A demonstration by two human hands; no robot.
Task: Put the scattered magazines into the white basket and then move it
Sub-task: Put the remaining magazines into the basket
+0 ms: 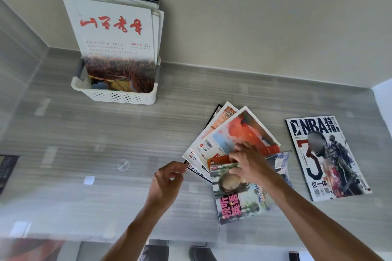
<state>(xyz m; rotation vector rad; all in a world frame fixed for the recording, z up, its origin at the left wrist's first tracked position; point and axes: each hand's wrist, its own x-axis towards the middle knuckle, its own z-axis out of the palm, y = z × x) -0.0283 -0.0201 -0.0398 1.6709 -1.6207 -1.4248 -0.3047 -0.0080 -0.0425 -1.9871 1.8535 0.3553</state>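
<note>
**A:** Where do the magazines stand relative to the white basket [118,95]?

**B:** Several are already in it, upright and leaning back against the wall, most likely because they are taller than the basket and need the wall for support. The front one has red brush lettering [110,25]. The rest lie on the grey surface [106,133], to the right of the basket and nearer the person: a fanned pile [224,140] and, farther right again and well apart, a single basketball magazine [324,157] lying flat.

**B:** The basket itself sits at the back of the surface, touching or just short of the wall; which one cannot be told.

**A:** And the hands?

**B:** The right hand [248,161] rests on top of the pile, fingers curled down onto the covers, seemingly pressing or gathering them. The left hand [167,178] is at the pile's edge on the basket side, thumb and forefinger pinched on the corner of a low magazine.

**A:** Why that arrangement?

**B:** Probably to square the fan into one stack. One hand holds the top steady while the other tucks in the loose corner, so the lot can be lifted together.

**A:** How far along is the job?

**B:** Partway, by the look of it. The pile and the basketball magazine are still out, and the basket is not yet moved.
</note>
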